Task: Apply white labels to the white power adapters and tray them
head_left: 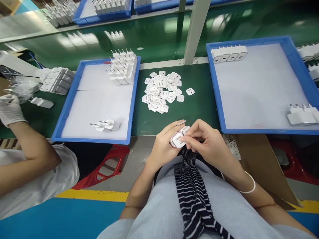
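Watching remotely, I see the left hand [161, 142] closed around two white chargers [177, 140], by the near edge of the green table [199, 113]; right hand [209, 141] has fingertips at their fronts, whether pinching anything I cannot tell. Heap of small white covers [159, 91] beyond, between two blue trays [93, 139]

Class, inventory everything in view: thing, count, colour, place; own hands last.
Near trays: two, blue, on bench
Far trays: several, blue, top edge
Plugs: many, white, in trays and elsewhere
Flat plates: dozens, white, between near trays
Bench: one, green, under trays
Post: one, pale, centre back
Stools: two, red, below bench
Cardboard: one, brown, lower right
Striped cloth: one, dark, wearer's front
Co-worker's gloved hand: one, white, far left
Left hand: one, bare, gripping plugs
Right hand: one, bare, touching a plug
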`<action>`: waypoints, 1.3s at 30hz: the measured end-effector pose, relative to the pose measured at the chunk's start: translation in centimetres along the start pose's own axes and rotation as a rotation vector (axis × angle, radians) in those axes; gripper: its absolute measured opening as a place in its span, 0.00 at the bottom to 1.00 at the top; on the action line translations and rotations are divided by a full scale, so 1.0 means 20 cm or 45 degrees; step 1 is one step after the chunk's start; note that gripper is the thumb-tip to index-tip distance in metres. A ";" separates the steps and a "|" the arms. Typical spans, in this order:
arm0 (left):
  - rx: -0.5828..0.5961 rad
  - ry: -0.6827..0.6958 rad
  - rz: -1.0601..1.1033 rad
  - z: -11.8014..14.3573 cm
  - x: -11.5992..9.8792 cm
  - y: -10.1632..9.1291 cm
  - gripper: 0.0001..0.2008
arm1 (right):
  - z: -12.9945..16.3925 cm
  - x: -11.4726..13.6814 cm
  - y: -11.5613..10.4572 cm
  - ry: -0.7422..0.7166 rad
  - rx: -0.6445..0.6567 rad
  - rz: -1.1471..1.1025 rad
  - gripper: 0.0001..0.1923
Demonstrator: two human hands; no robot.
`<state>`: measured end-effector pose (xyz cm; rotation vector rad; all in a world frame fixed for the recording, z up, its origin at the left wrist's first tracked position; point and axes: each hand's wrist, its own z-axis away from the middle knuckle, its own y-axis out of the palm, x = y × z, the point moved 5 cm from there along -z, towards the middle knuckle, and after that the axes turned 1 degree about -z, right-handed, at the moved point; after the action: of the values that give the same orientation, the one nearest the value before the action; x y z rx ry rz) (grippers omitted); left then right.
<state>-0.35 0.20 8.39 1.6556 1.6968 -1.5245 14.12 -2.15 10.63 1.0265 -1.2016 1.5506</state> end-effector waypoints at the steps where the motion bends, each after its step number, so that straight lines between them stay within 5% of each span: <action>1: 0.003 0.003 -0.001 0.00 0.00 0.00 0.19 | 0.00 0.00 0.00 0.005 -0.007 -0.009 0.11; 6: 0.034 0.028 -0.022 -0.01 -0.01 0.00 0.18 | 0.00 -0.02 -0.01 0.058 0.012 -0.021 0.06; 17: 0.138 0.183 -0.082 -0.01 -0.03 0.00 0.19 | -0.02 -0.07 0.01 0.300 0.105 -0.438 0.19; 25: 0.229 0.245 -0.162 -0.01 0.00 0.00 0.19 | -0.03 -0.11 0.03 0.340 0.086 -0.450 0.21; 35: 0.039 -0.062 0.199 -0.02 0.05 0.02 0.16 | -0.01 -0.04 0.02 0.076 -0.001 -0.411 0.12; 39: 0.014 -0.130 0.287 -0.01 0.05 0.01 0.20 | 0.01 -0.01 -0.04 -0.155 -0.276 -0.287 0.08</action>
<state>-0.35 0.85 7.65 1.6795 1.3997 -1.4853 14.98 -2.21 10.56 1.0830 -1.2590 1.1709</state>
